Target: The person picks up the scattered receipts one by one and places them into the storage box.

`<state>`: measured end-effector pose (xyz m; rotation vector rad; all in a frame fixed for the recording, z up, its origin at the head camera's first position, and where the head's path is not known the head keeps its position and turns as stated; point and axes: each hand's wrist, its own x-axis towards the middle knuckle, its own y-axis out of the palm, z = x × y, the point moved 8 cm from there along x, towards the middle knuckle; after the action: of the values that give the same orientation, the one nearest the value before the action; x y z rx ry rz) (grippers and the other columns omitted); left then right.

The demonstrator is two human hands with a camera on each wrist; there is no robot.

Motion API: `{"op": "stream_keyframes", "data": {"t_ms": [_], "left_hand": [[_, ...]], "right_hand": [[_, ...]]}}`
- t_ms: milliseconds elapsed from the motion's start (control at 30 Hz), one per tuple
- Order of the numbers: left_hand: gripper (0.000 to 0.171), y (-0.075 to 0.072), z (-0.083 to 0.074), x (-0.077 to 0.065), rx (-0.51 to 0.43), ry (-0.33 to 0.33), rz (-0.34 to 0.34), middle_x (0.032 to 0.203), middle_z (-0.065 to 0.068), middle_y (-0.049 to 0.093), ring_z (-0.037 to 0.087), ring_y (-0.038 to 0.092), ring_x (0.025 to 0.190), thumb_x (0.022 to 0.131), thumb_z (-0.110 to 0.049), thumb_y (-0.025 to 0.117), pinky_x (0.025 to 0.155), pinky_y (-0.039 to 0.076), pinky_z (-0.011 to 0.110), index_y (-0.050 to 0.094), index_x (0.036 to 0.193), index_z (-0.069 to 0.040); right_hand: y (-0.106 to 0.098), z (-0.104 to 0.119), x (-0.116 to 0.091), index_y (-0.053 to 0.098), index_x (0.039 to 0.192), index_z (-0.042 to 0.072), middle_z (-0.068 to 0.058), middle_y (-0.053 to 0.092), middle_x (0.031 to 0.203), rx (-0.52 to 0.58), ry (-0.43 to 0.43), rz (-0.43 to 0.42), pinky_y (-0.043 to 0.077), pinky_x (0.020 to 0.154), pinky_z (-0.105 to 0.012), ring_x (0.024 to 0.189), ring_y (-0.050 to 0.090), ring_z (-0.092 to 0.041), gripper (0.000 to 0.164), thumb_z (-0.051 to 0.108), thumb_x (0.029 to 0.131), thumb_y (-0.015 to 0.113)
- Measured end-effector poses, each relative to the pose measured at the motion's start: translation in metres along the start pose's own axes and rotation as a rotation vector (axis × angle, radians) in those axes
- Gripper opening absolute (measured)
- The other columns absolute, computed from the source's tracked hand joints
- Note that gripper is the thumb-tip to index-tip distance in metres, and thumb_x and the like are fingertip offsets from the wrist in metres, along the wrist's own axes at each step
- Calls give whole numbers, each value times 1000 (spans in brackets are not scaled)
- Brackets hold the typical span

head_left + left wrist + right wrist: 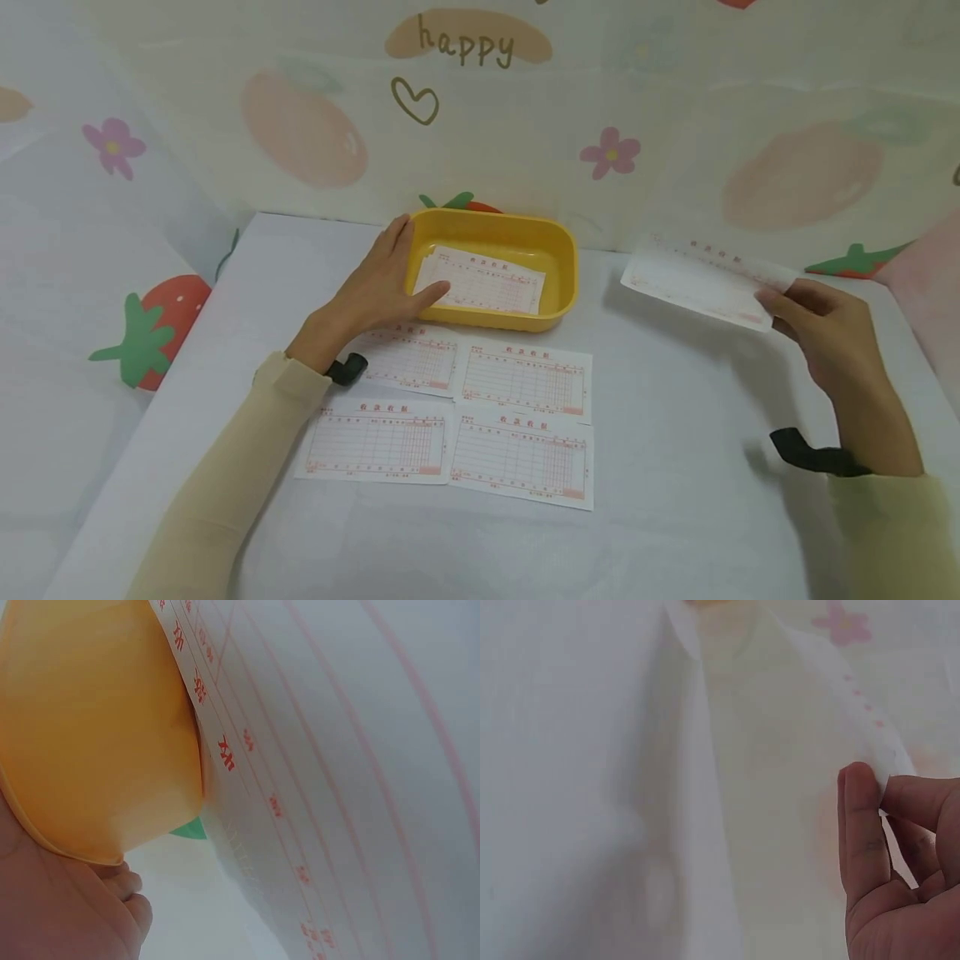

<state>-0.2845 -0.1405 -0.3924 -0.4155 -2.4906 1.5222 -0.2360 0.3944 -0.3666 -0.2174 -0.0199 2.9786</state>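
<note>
My left hand holds a yellow plastic basket at its left end, fingers along the outer side and thumb over the front rim. Inside the basket lie paper receipt slips printed in red, overlapping one another. Off to the right, my right hand pinches another receipt slip by its right end, between thumb and fingers, raised over the table with a shadow below. The right wrist view shows this pinch on the thin paper. In the left wrist view the basket wall fills the upper left.
In front of the basket, receipt slips lie face up in two rows on the white table; my left wrist partly covers the far left one. Behind the table hangs a cloth printed with fruit, flowers and the word "happy".
</note>
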Motion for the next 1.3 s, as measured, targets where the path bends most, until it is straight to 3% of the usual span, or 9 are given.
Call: {"op": "stream_keyframes", "data": {"t_ms": [167,300,500,767,1033,1300], "left_hand": [[114,0,1,0,7,6,0,180,16,-2,36,11,167,96,-67,58,135,20,55,-4,171,-7],[114,-1,1,0,8,10,-4,180,15,-3,36,12,167,96,-67,58,135,20,56,-4,171,-8],[114,0,2,1,0,4,-4,180,13,-3,35,11,167,96,-68,58,135,20,56,-5,171,-10],[114,0,3,1,6,-11,2,180,12,-4,35,11,167,95,-69,58,135,20,56,-6,171,-12],[116,1,3,0,9,-20,9,180,13,-4,35,10,167,95,-70,58,136,18,55,-5,171,-9],[115,0,2,0,5,-6,-4,180,14,-3,35,10,167,95,-68,58,136,18,54,-4,171,-8]], "right_hand": [[30,4,3,79,103,16,10,72,100,8,-28,48,61,73,-14,82,68,-5,14,9,92,82],[56,7,6,76,112,20,11,68,108,-136,-12,55,60,76,-12,87,66,-5,25,25,90,85],[104,15,8,69,126,7,11,69,110,-265,-67,131,61,80,-14,92,69,-6,38,28,95,80],[162,23,5,68,128,-2,8,71,109,-320,-123,205,63,84,-17,92,71,-8,41,25,98,77],[193,23,2,69,130,1,-4,70,120,-419,-149,250,62,84,-16,95,71,-7,41,26,99,76],[220,24,-2,72,131,6,-13,71,129,-499,-172,268,60,84,-12,102,69,-18,37,27,101,73]]}}
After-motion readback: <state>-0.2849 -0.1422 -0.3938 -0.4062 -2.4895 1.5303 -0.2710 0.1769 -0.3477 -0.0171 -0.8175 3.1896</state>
